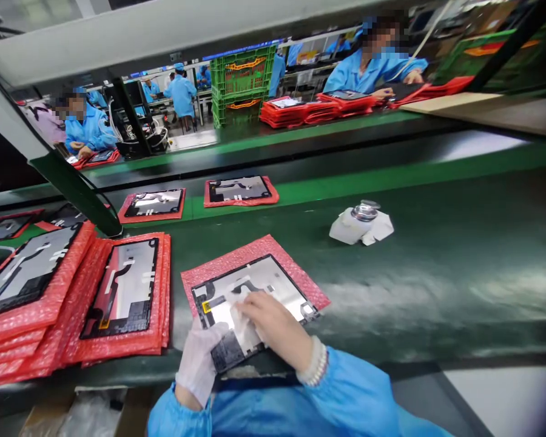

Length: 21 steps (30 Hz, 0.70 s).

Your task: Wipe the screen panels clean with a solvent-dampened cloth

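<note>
A tablet-sized screen panel [279, 284], silvery with a black frame, black flex cable and yellow tape, lies tilted on a pink bubble-wrap bag [259, 247]. My left hand [199, 359], in a white glove, grips the panel's near left corner. Above the panel's middle is my bare right hand [277, 325], its fingers bent over a thin white wipe [242, 325] that touches the silvery face. Motion smears the wipe and fingertips somewhat. Farther right stands a white bottle with a round metal top [364, 211], with crumpled white wipes [380, 227] around its base.
Stacks of similar panels on red bubble-wrap bags [118, 285] crowd the left. Two more panels, one a bagged panel [239, 189], lie farther back. A slanted green post [73, 191] rises at left. Across the line, a co-worker [368, 67] sits beside red bags [300, 112] and green crates [243, 85].
</note>
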Motion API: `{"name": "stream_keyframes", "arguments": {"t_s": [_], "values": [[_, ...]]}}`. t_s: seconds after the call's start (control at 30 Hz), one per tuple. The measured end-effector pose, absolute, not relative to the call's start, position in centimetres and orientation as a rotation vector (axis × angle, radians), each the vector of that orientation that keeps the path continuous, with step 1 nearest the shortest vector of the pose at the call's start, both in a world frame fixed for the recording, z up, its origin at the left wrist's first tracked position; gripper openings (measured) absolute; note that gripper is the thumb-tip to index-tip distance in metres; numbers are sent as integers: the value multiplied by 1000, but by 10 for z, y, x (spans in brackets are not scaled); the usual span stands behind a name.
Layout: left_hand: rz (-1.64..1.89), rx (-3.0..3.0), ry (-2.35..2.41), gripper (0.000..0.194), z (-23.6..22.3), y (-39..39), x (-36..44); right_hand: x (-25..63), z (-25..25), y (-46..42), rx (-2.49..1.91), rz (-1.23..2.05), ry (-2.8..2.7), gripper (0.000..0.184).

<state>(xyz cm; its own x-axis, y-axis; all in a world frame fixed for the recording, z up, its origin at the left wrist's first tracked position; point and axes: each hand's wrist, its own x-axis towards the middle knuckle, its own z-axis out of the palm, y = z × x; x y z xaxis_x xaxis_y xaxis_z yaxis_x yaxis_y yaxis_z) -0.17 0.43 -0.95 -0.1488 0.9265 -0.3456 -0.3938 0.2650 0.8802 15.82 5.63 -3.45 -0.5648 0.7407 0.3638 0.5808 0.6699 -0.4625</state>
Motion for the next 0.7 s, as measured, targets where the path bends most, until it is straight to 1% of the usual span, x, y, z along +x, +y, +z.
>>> {"name": "stream_keyframes", "arguments": {"t_s": [0.1,0.17,0.23,0.3,0.37,0.43,0.6,0.7], "values": [[1256,537,1144,40,-11,4,-3,165,-36,62,-1200,224,-2389,30],[1216,545,1139,36,-10,3,-5,171,-31,59,-1220,235,-2480,28],[1184,560,1146,35,-7,4,-6,178,-23,60,-1196,324,-2570,22],[1174,537,1156,40,-4,5,-6,186,-13,74,-1211,384,-2579,19],[1185,523,1178,49,-3,5,-5,187,-7,99,-1276,352,-2506,22],[1197,523,1198,53,-4,5,-5,177,-5,121,-1296,291,-2449,24],[1154,541,1255,47,-14,6,-6,132,-19,130,-1026,322,-2561,20],[1149,537,1274,44,-20,4,-9,143,-23,132,-1136,285,-2560,18]]}}
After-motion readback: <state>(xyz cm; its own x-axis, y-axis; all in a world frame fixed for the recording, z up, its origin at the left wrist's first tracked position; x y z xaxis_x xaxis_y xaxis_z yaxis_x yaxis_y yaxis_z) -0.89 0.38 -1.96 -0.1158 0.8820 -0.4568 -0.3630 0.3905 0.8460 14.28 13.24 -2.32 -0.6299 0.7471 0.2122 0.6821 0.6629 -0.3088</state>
